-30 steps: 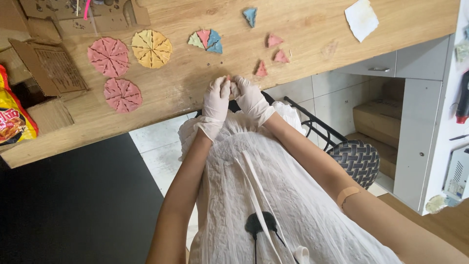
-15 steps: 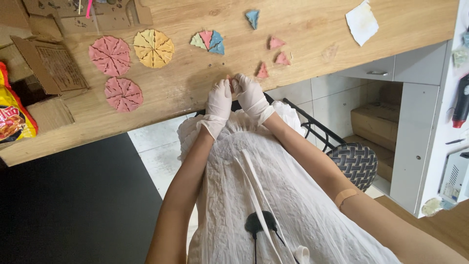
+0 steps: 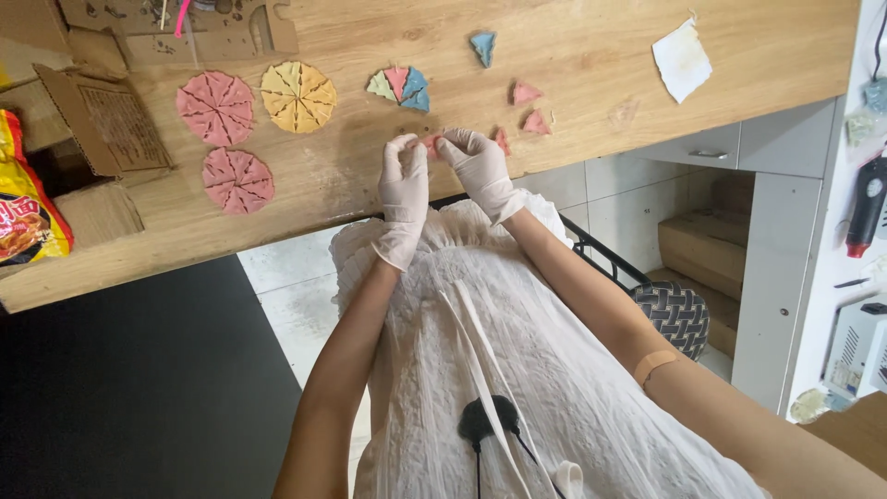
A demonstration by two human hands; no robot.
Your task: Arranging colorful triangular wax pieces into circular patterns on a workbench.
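At frame centre, the gloved left hand [image 3: 404, 189] and right hand [image 3: 478, 164] pinch a small pink clay wedge [image 3: 431, 145] between fingertips above the wooden surface [image 3: 591, 65]; gentle, even pressure should preserve its shape

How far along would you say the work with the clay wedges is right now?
Looks done: two pink discs and a yellow disc lie scored into wedges. In hand: the left hand and right hand pinch a small pink piece. Left: loose wedges and a partial fan.
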